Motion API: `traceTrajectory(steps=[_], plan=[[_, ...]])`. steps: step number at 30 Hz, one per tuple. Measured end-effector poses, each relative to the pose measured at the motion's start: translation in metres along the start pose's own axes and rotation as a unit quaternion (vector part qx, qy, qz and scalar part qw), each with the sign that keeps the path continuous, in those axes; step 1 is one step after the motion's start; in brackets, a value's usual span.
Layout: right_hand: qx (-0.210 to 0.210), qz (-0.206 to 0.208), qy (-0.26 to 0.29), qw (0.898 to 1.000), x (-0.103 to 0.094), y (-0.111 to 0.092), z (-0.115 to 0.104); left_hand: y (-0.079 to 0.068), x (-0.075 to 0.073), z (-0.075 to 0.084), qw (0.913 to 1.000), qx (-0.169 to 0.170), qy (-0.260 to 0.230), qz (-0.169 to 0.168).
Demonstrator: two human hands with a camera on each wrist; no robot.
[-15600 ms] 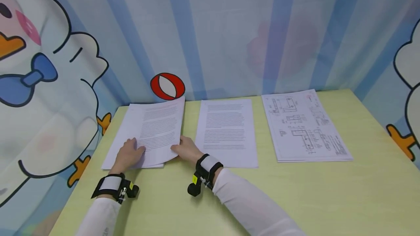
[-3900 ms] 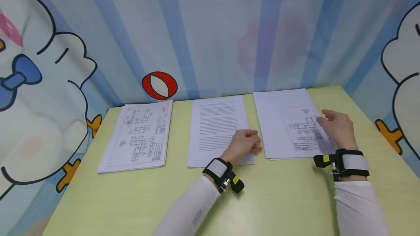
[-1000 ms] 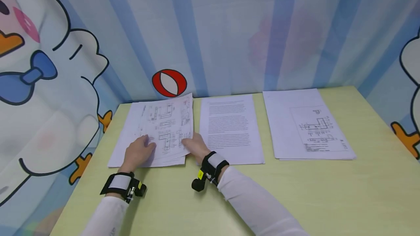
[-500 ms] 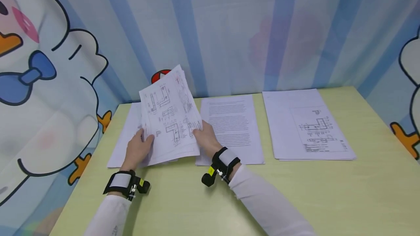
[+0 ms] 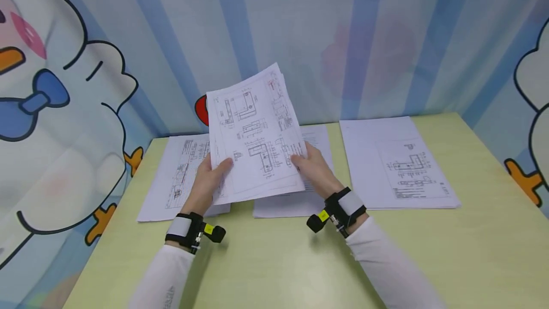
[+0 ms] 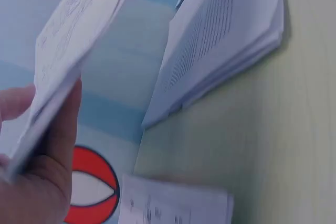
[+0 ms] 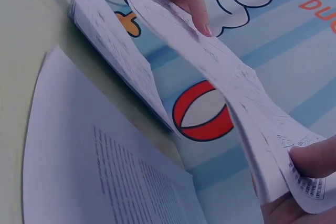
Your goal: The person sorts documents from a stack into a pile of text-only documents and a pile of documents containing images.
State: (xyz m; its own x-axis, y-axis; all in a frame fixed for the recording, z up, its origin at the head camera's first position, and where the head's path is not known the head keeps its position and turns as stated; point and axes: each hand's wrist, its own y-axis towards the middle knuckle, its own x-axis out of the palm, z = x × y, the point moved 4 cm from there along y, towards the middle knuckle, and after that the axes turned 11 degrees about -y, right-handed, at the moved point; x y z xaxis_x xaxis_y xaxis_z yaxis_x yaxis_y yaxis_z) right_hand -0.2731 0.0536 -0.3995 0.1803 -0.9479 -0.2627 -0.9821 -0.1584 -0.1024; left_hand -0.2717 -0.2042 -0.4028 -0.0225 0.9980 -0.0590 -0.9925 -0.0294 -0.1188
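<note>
A thin stack of drawing sheets [image 5: 257, 128] is held up off the table, tilted toward the head camera. My left hand [image 5: 205, 184] grips its lower left edge, thumb on top and fingers behind. At the lower right edge, my right hand [image 5: 318, 171] pinches it the same way. In the right wrist view the sheets [image 7: 231, 77] bend between both hands, and their edges look slightly fanned. Below on the left lies a pile of papers [image 5: 182, 175] with a drawing on top. The middle pile of printed text [image 5: 279, 208] is partly hidden by the held sheets.
To the right lies another paper pile [image 5: 364, 170], its top sheet showing a smaller drawing. All piles rest on a pale yellow-green table [image 5: 274, 261]. A blue striped curtain [image 5: 300, 37] with cartoon figures hangs behind the table's far edge.
Both hands have lifted the drawing sheets from the left pile and carried them up and right, in front of the middle pile. A different drawing now shows atop the left pile.
</note>
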Motion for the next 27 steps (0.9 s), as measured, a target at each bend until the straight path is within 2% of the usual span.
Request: traceTrajectory(steps=[5,10,17,19,25,27], plan=[[-0.028,0.013,-0.006,1.000,-0.026,-0.010,0.001,0.003,0.030,0.007,0.9970,0.049,-0.028,-0.053],[-0.057,0.017,-0.010,0.998,-0.054,-0.018,0.005,0.004,0.059,0.010,0.9943,0.067,-0.031,-0.077],[0.016,0.066,-0.051,0.996,-0.105,-0.037,0.023,0.006,0.119,0.011,0.9881,0.076,-0.066,-0.116],[0.025,0.076,-0.059,0.995,-0.118,-0.042,0.027,0.007,0.136,0.010,0.9859,0.076,-0.080,-0.126],[0.048,0.099,-0.125,0.986,-0.155,-0.052,0.041,0.007,0.181,0.003,0.9822,0.041,-0.119,-0.139],[0.059,0.109,-0.145,0.982,-0.169,-0.054,0.048,0.007,0.196,0.000,0.9798,0.026,-0.124,-0.155]])
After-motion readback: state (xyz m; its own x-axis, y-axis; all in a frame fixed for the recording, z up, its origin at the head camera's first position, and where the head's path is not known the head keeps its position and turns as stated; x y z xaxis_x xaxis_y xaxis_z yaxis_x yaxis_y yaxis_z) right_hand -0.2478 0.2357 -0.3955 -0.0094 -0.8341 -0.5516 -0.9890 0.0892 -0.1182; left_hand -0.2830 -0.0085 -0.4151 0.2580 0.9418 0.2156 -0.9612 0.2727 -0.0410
